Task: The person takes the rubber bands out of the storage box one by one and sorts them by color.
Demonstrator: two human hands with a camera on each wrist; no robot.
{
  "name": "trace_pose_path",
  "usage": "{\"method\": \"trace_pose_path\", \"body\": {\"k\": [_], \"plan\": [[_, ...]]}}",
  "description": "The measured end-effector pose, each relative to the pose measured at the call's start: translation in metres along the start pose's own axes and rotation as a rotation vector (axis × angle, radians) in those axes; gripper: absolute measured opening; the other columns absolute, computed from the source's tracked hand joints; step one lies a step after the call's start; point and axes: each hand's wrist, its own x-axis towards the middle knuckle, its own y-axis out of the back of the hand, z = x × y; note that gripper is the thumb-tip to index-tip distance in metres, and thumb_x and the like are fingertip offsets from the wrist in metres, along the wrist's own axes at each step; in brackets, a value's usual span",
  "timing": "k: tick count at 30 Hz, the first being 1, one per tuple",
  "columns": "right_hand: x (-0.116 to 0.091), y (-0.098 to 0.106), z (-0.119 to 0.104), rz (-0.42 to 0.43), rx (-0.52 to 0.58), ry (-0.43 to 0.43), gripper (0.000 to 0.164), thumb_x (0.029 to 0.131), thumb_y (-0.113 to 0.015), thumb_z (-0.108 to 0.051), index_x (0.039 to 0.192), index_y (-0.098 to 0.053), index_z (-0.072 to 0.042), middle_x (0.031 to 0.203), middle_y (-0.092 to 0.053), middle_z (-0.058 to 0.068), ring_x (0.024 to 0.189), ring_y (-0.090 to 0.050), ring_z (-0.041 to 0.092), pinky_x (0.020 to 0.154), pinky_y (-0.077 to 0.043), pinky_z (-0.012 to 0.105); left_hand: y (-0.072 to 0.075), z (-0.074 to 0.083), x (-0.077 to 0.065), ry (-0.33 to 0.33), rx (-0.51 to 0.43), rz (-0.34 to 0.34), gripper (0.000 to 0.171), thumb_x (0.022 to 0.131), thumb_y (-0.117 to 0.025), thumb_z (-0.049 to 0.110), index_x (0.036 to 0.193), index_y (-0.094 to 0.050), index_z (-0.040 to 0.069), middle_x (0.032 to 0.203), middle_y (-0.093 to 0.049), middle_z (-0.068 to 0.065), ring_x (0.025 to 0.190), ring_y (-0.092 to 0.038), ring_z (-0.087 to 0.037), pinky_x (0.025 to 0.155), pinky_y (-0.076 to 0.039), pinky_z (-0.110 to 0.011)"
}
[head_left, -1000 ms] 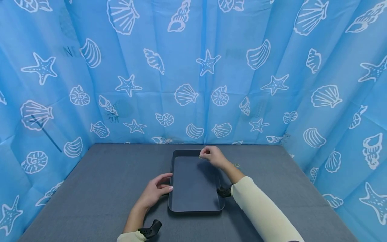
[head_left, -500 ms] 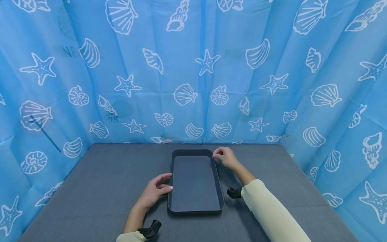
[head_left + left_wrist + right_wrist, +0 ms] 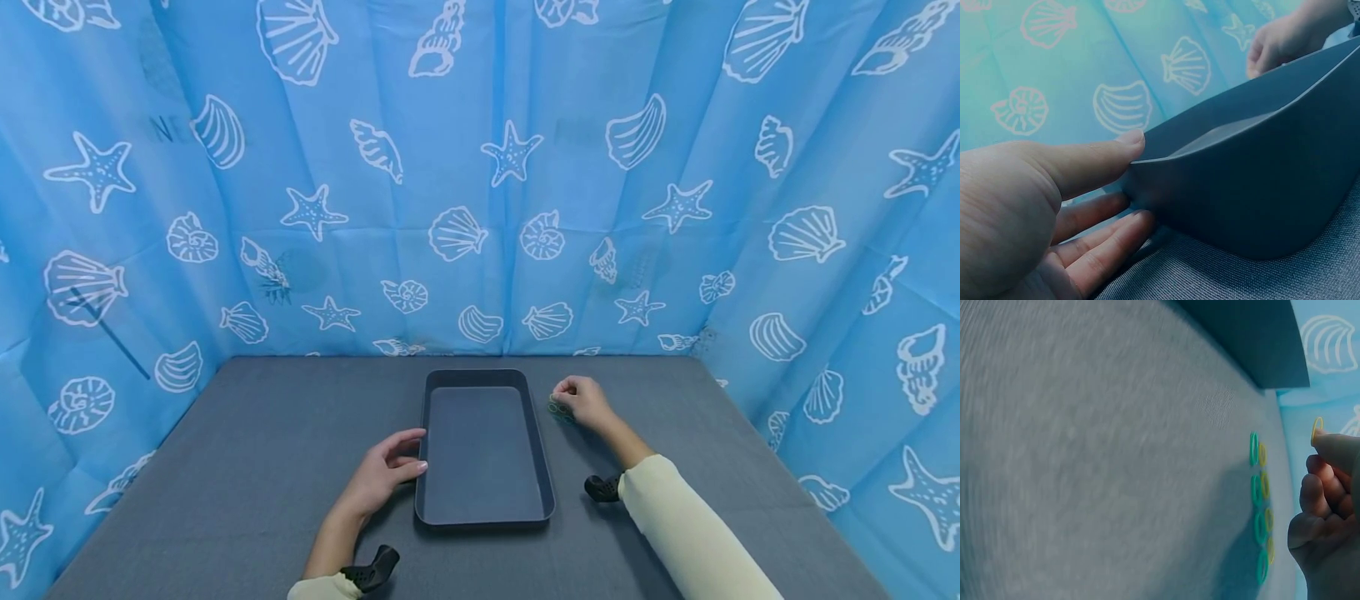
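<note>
A dark rectangular tray (image 3: 483, 454) lies on the grey table. My left hand (image 3: 384, 473) is at its left side; in the left wrist view the thumb touches the rim and the loosely extended fingers meet the outer wall (image 3: 1241, 194). To the right of the tray's far end, my right hand (image 3: 588, 406) pinches a thin yellow ring (image 3: 1317, 432) between thumb and fingertips. Below that hand, green rings (image 3: 1256, 490) and yellow rings (image 3: 1265, 485) lie in two rows on the table, partly hidden by the hand in the head view.
The grey cloth-covered table (image 3: 300, 417) reaches back to a blue curtain (image 3: 337, 267) with white shells and starfish, which also encloses both sides. Each wrist wears a black camera mount, like the one on the left wrist (image 3: 372, 568).
My right hand has moved right, from above the tray's far end to over the rings beside it, pinching a ring throughout. My left hand stays at the tray's left side.
</note>
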Motion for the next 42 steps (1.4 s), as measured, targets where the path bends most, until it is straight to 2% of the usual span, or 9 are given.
{"method": "trace_pose_path", "body": {"k": [6,15,27,34,42], "plan": [[-0.006,0.004,0.012,0.03,-0.03,-0.009,0.008,0.092,-0.063,-0.001,0.086,-0.065,0.004,0.078,-0.062,0.008,0.065,-0.049,0.016,0.06,-0.042,0.032,-0.001,-0.001,0.0,-0.003,0.001,0.005,0.047,0.091,-0.07,0.013,0.136,-0.056,0.014,0.136,-0.052,-0.017,0.105,-0.062,-0.027,0.091,-0.049,-0.049],[-0.014,0.01,0.028,0.083,-0.055,-0.072,0.008,0.092,-0.063,-0.001,0.085,-0.065,0.003,0.08,-0.062,0.009,0.067,-0.05,0.018,0.062,-0.041,0.033,0.0,-0.002,0.0,-0.006,0.007,0.004,0.048,0.09,-0.07,0.014,0.136,-0.056,0.014,0.136,-0.052,-0.018,0.104,-0.062,-0.027,0.091,-0.05,-0.049],[-0.016,0.02,0.036,0.127,-0.122,-0.168,0.01,0.092,-0.063,-0.004,0.086,-0.065,0.003,0.08,-0.063,0.011,0.071,-0.055,0.024,0.064,-0.044,0.037,-0.001,-0.003,-0.001,0.001,0.017,0.013,0.047,0.09,-0.071,0.015,0.135,-0.056,0.015,0.135,-0.052,-0.017,0.104,-0.062,-0.026,0.09,-0.05,-0.049],[-0.016,0.023,0.04,0.135,-0.16,-0.258,0.011,0.093,-0.062,-0.004,0.084,-0.065,0.003,0.08,-0.063,0.012,0.068,-0.053,0.022,0.059,-0.042,0.033,0.0,-0.003,-0.001,0.013,0.031,0.007,0.047,0.09,-0.071,0.018,0.135,-0.056,0.017,0.136,-0.052,-0.015,0.106,-0.061,-0.026,0.092,-0.049,-0.049],[-0.016,0.025,0.043,0.146,-0.189,-0.3,0.013,0.093,-0.062,-0.006,0.082,-0.066,0.001,0.076,-0.063,0.01,0.061,-0.053,0.02,0.053,-0.043,0.031,-0.001,-0.001,0.0,0.02,0.022,0.014,0.047,0.091,-0.069,0.013,0.137,-0.055,0.014,0.136,-0.052,-0.016,0.105,-0.062,-0.027,0.092,-0.049,-0.05]]}}
